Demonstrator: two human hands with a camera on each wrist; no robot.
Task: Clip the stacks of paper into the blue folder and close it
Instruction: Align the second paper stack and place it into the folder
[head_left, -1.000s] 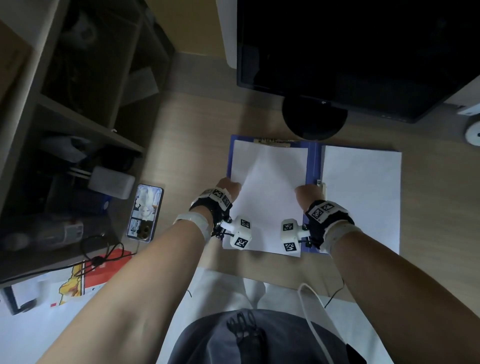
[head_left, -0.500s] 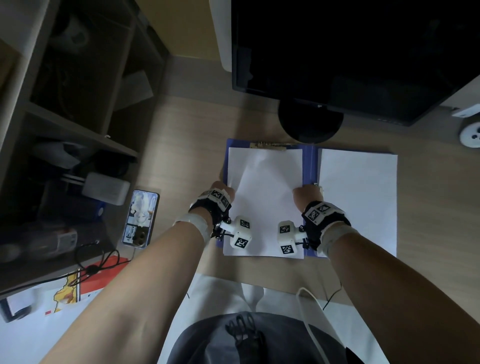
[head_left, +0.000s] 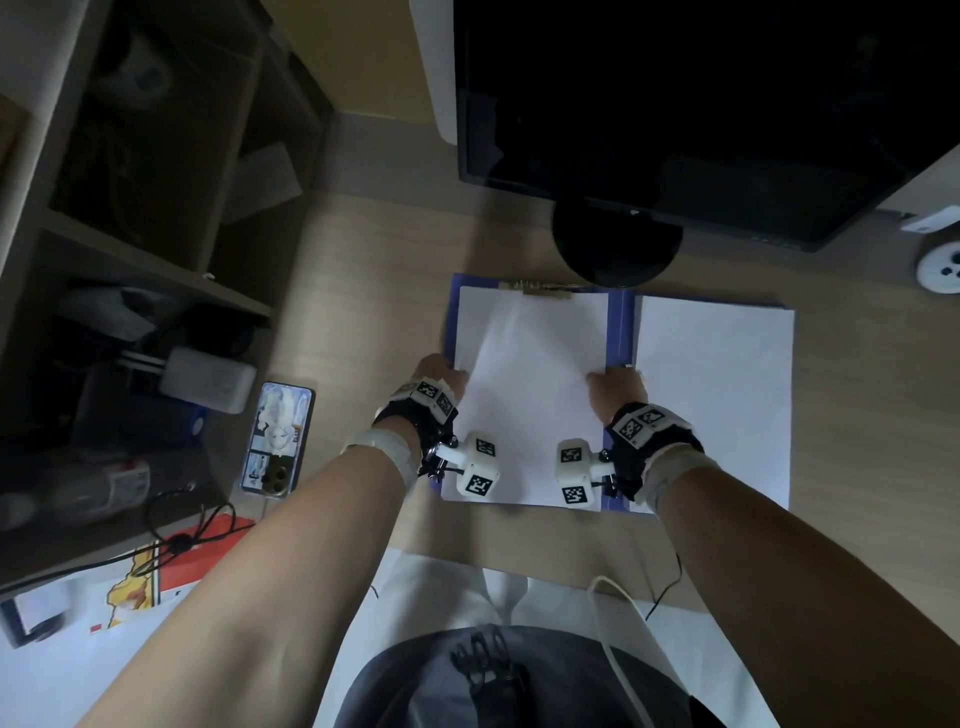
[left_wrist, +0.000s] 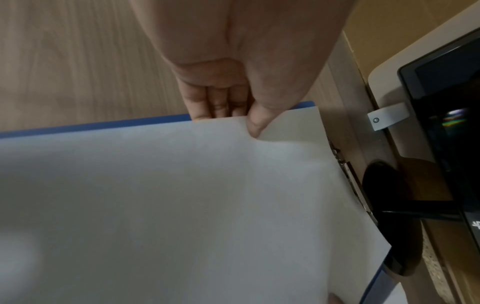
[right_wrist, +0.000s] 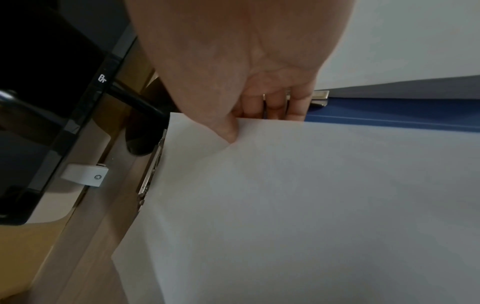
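The open blue plastic folder (head_left: 621, 327) lies flat on the pale wood-grain bench (head_left: 363, 291), just in front of the round black foot of a monitor (head_left: 617, 248). On its left half rests a stack of white paper sheets (head_left: 530, 395), its far edge tucked at the metal clip (head_left: 540, 289) along the folder's top. A second white paper stack (head_left: 717, 395) covers the right half, beside the blue spine, and reaches past the folder's near edge.

The left hand (head_left: 436, 376) grips the left edge of the left stack about halfway along: in the left wrist view the thumb (left_wrist: 259, 121) presses on top of the sheets while the fingers (left_wrist: 215, 102) curl beneath the edge, against the blue cover. The right hand (head_left: 615, 384) pinches the stack's right edge in the same manner, thumb (right_wrist: 226, 127) on top and fingers (right_wrist: 272, 107) tucked under, next to the spine and a small metal clip (right_wrist: 319, 96) there. The top sheet buckles slightly between the two thumbs, with creases running towards the top clip.

Both wrists wear black straps carrying white marker cubes. To the left of the folder a smartphone (head_left: 278, 439) lies face up on the bench, near a dark shelf unit (head_left: 135, 234) holding a white box (head_left: 208, 379) and other dim items. A black cable (head_left: 176, 525) trails by a red and yellow printed sheet (head_left: 156, 577). A black monitor screen (head_left: 675, 104) hangs above the far edge.
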